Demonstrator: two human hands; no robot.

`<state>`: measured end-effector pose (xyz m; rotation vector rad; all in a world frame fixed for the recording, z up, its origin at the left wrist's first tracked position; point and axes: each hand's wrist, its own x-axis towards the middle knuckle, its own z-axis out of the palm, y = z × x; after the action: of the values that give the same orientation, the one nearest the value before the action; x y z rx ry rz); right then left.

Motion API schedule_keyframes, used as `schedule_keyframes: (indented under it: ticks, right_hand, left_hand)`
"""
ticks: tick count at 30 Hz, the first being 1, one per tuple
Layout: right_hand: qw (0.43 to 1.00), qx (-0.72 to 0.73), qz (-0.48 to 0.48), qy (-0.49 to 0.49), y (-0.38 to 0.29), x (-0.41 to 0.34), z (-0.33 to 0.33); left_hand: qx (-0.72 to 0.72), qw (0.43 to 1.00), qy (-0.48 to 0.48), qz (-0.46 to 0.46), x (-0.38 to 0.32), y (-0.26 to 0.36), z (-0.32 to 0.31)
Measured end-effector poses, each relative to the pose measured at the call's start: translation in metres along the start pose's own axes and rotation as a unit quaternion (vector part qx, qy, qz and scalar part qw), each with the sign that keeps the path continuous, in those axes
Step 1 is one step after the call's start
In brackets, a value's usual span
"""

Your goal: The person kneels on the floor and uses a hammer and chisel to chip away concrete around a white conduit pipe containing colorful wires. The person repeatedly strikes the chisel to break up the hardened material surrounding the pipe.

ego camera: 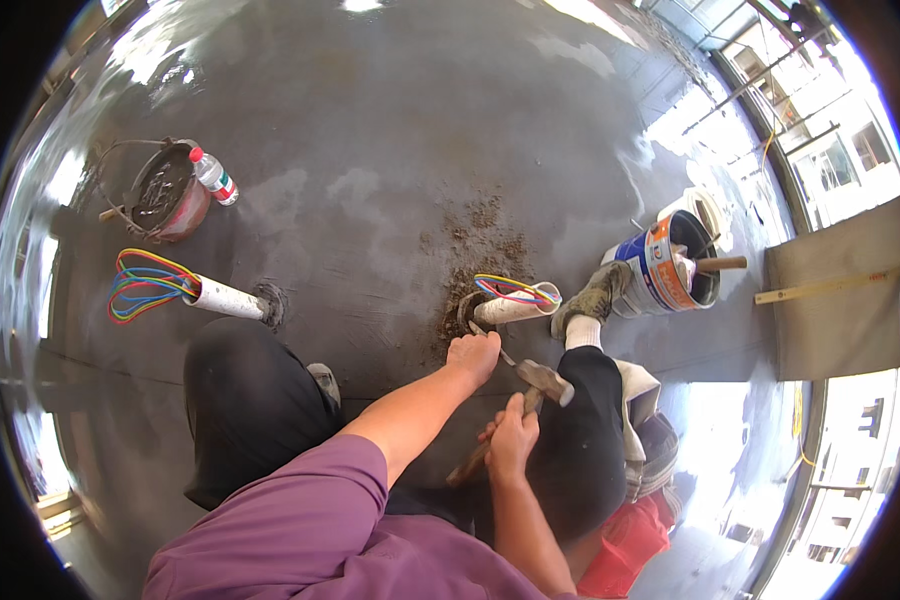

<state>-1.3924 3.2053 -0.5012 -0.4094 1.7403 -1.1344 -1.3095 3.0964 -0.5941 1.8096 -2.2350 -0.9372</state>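
Observation:
My left hand [474, 357] is closed around a thin metal chisel [506, 358]. The chisel's tip points at the base of a white plastic conduit pipe [504, 310], which leans out of a rough hole in the concrete floor. Coloured wires [511, 283] loop out of this pipe's mouth. In my right hand [511, 441] is the wooden handle of a hammer [544, 382]. The hammer's head lies close to the chisel's rear end; whether they touch, I cannot tell. Broken concrete crumbs [487, 236] are scattered beyond the pipe.
Left stands a second pipe [229, 298] with looped wires. A bucket [184, 217] of dark wet material and a plastic bottle [216, 178] are farther back. By my right shoe [596, 296], a paint bucket [656, 262] holds tools. Cloth [649, 450] and a red bag [626, 540] lie right.

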Motion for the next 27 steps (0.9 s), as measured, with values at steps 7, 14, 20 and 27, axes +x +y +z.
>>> schedule_keyframes:
  ticks: [7, 14, 20, 27]
  right_hand:
    - [0.997, -0.062, -0.045, -0.008, 0.011, 0.001, 0.001]
    - [0.999, -0.034, -0.013, -0.005, 0.013, 0.003, 0.000]
    - [0.993, -0.106, -0.047, -0.022, 0.013, -0.001, 0.003]
    - [0.999, 0.004, 0.025, -0.038, -0.004, 0.002, -0.008]
  left_hand:
    - [-0.016, 1.000, 0.000, -0.015, 0.005, 0.007, -0.003]
    - [-0.012, 1.000, 0.006, -0.019, 0.005, 0.004, 0.008]
    - [-0.023, 0.999, 0.022, 0.000, 0.005, 0.002, 0.011]
    - [-0.044, 0.998, 0.043, -0.005, 0.006, 0.007, 0.017]
